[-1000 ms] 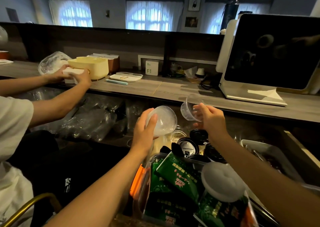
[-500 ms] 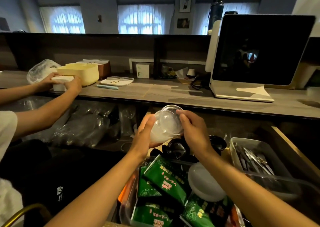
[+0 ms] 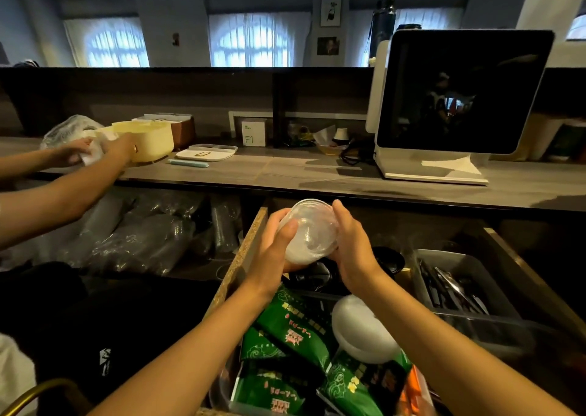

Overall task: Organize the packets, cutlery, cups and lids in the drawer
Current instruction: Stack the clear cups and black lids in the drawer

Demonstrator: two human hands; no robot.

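Note:
Over the open drawer (image 3: 245,247) I hold a stack of clear dome lids (image 3: 312,231) between both hands. My left hand (image 3: 277,244) grips its left side and my right hand (image 3: 352,244) presses on its right side. Below them lie black lids (image 3: 388,258). Green packets (image 3: 295,330) fill a clear bin at the drawer's front, with another frosted dome lid (image 3: 361,330) resting on them. A grey tray of cutlery (image 3: 453,285) sits at the right of the drawer.
Another person's arms (image 3: 63,190) reach over the counter at left, wiping near a yellow box (image 3: 149,136). A large monitor (image 3: 459,95) stands on the counter at right. Bagged plastic cups (image 3: 136,238) lie under the counter at left.
My right hand brought its clear lid onto the one in my left hand; both hands now hold the stack together, a little lower over the drawer. The other person's hands shifted with a cloth.

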